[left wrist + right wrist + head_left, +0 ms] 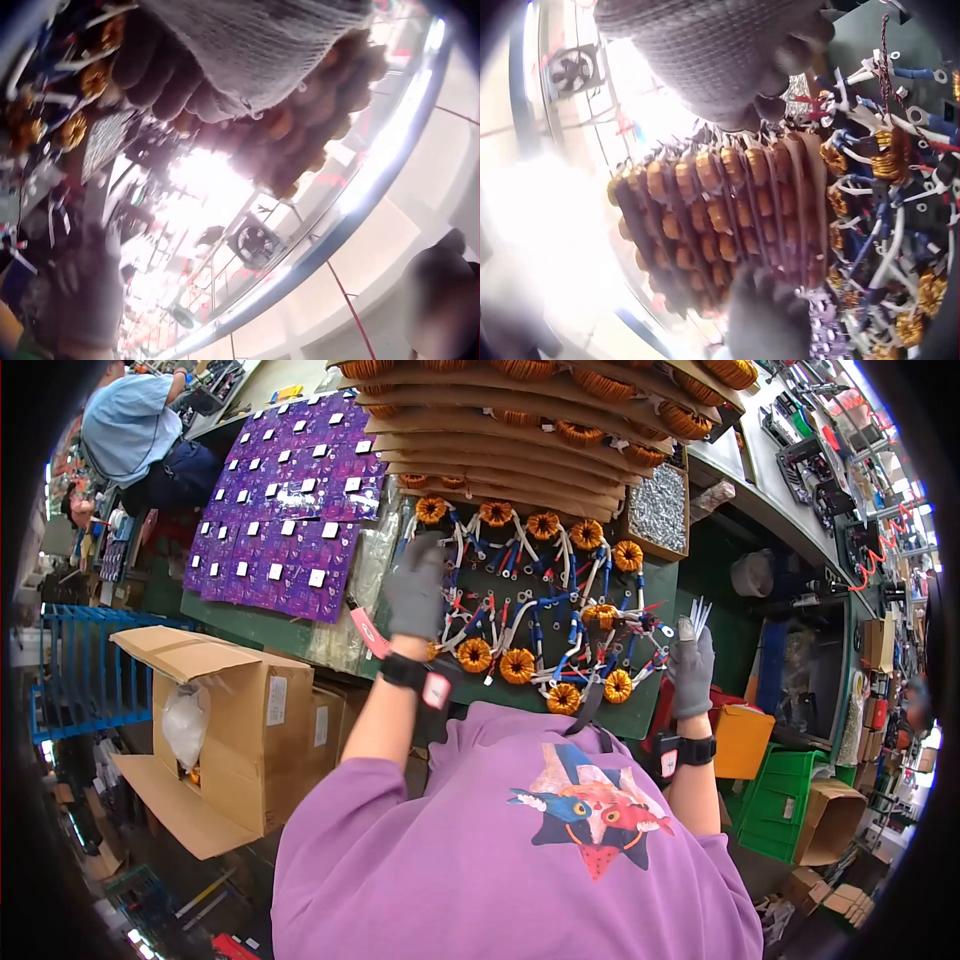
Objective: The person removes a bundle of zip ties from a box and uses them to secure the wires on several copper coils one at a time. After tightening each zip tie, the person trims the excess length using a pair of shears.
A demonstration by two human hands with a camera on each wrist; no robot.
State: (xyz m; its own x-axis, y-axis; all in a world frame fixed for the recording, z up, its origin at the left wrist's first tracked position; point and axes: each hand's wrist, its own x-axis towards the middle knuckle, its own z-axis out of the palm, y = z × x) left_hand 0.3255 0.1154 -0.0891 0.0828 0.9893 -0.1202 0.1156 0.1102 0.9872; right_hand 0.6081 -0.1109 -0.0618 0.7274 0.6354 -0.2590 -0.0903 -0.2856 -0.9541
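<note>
My right hand (pixel 692 665), in a grey glove, grips a small bunch of thin white cable ties (pixel 697 616) that stick up past the fingers at the bench's right edge. Its fingers (pixel 795 52) are curled in the right wrist view. My left hand (pixel 415 590), gloved too, hovers by the left end of the laid-out coils with fingers loosely bent and nothing visible in them. Copper-wound ring coils (pixel 517 665) with white, blue and red leads lie in two rows on the green bench (pixel 640 710). Metal ring lugs tip many leads.
Purple circuit boards (pixel 285 500) cover the bench's left part. Behind the coils rises a stack of cardboard layers (pixel 500 460) holding more coils, beside a box of small metal parts (pixel 657 510). An opened carton (pixel 215 730) stands at left, a green crate (pixel 780 800) at right.
</note>
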